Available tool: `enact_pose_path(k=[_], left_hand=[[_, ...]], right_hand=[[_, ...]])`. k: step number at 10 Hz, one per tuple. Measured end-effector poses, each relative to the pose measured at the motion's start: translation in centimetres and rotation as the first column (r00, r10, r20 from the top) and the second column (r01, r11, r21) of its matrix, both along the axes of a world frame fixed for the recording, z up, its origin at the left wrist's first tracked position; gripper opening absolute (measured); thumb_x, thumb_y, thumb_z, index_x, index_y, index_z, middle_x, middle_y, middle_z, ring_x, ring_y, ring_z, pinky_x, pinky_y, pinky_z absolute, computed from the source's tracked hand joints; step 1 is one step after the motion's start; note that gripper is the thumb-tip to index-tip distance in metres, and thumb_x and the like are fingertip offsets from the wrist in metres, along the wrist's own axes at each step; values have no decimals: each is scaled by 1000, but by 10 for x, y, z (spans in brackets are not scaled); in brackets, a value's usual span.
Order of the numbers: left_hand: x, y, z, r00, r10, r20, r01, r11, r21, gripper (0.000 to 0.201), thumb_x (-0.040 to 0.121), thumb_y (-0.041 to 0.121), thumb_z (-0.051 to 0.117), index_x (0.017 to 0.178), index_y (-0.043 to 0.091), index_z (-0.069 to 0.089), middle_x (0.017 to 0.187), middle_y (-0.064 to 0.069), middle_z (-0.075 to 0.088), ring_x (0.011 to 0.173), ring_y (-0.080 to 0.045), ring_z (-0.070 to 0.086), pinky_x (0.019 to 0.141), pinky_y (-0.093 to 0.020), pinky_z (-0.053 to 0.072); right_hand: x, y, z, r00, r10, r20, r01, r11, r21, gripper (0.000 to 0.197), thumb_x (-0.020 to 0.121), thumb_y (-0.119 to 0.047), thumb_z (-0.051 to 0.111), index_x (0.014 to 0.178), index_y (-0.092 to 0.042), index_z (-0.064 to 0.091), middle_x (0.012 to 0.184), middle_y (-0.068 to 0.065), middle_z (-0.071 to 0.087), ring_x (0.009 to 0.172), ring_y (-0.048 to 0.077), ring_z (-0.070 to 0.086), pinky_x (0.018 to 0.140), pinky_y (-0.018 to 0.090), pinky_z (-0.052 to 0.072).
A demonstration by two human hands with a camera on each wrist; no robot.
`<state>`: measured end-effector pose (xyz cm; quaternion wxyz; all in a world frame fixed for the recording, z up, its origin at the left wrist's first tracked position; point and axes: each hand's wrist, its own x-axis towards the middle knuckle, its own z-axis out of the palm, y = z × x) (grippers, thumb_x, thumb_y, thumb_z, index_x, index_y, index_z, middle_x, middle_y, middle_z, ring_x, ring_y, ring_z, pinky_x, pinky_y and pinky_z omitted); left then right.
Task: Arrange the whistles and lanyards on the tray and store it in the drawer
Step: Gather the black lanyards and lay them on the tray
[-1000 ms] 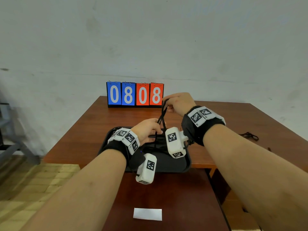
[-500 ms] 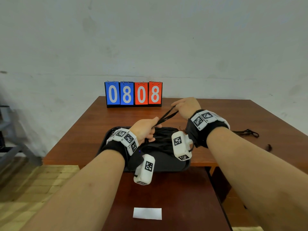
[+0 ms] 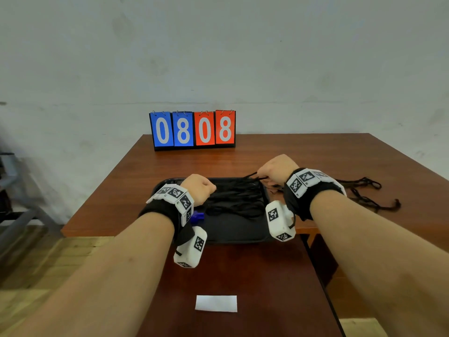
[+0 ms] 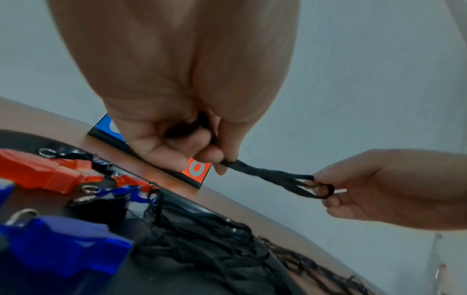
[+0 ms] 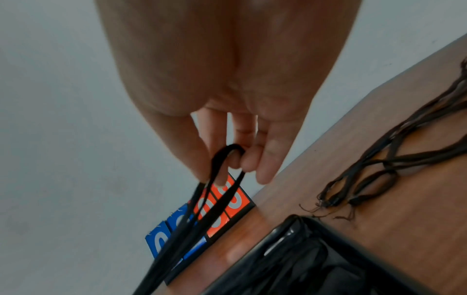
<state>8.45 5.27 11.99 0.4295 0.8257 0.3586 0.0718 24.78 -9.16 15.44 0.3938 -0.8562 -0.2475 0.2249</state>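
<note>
A black tray (image 3: 239,233) lies near the table's front edge, holding a pile of black lanyards (image 3: 237,199). My left hand (image 3: 200,189) grips one end of a folded black lanyard (image 4: 275,177) over the tray's left part. My right hand (image 3: 274,170) pinches the looped other end (image 5: 222,159) above the tray's far right corner. The lanyard stretches low between the two hands. Orange whistles (image 4: 48,173) and blue whistles (image 4: 55,245) lie on the tray's left side; one blue whistle (image 3: 197,216) peeks out by my left wrist.
A scoreboard (image 3: 193,129) reading 0808 stands at the table's back edge. More dark lanyards (image 3: 364,193) lie loose on the table to the right of the tray. A white label (image 3: 215,303) sits on the lower wooden surface in front.
Both hands have come down from above the tray. The lanyard, held steeply upright before, now runs nearly level just over the tray, with my right hand moved right and lower.
</note>
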Motion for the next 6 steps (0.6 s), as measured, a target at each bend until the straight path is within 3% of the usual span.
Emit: enact_pose_path(k=[1, 2, 3, 4, 5, 6], left_hand=[[1, 0, -3, 995, -35, -95, 41, 997, 67, 24, 94, 11, 55, 75, 6, 68, 66, -3, 58, 57, -10, 51, 64, -24, 47], [4, -6, -7, 967, -82, -241, 106, 991, 87, 17, 95, 11, 55, 97, 4, 71, 94, -10, 69, 83, -20, 64, 80, -27, 50], [9, -10, -16, 901, -149, -408, 224, 964, 142, 11, 93, 13, 56, 85, 17, 64, 107, -9, 71, 95, -21, 67, 81, -26, 49], [16, -11, -24, 845, -171, -507, 292, 941, 169, 7, 89, 14, 60, 84, 16, 64, 90, -3, 68, 80, -16, 61, 75, -22, 48], [26, -10, -32, 803, -154, -575, 343, 909, 237, 8, 87, 16, 63, 79, 17, 64, 72, 3, 61, 77, -16, 58, 72, -23, 47], [38, -7, -39, 716, -132, -685, 426, 861, 279, 15, 86, 18, 64, 71, 16, 60, 71, 1, 58, 77, -20, 56, 69, -28, 46]], right_hand=[[2, -1, -14, 998, 60, -12, -61, 990, -124, 12, 83, -10, 66, 92, -13, 58, 73, -1, 57, 61, 10, 55, 52, 19, 47], [1, -2, -27, 994, 107, 3, -103, 965, -239, 13, 83, -10, 66, 94, -9, 59, 73, 2, 58, 61, 13, 57, 52, 23, 49], [-5, -2, -35, 983, 180, -21, -172, 889, -425, 20, 92, -14, 60, 105, 0, 66, 80, 8, 64, 68, 20, 60, 75, 34, 58], [-5, -7, -41, 979, 195, -62, -201, 858, -473, 24, 92, -11, 61, 109, 4, 68, 80, 10, 66, 66, 21, 61, 85, 37, 56], [-5, -12, -46, 967, 240, -85, -250, 827, -504, 26, 91, -9, 62, 111, 4, 68, 84, 12, 67, 60, 17, 60, 80, 36, 55], [-3, -12, -52, 952, 291, -90, -294, 796, -530, 25, 90, -8, 62, 109, 6, 68, 80, 12, 65, 56, 15, 59, 69, 32, 54]])
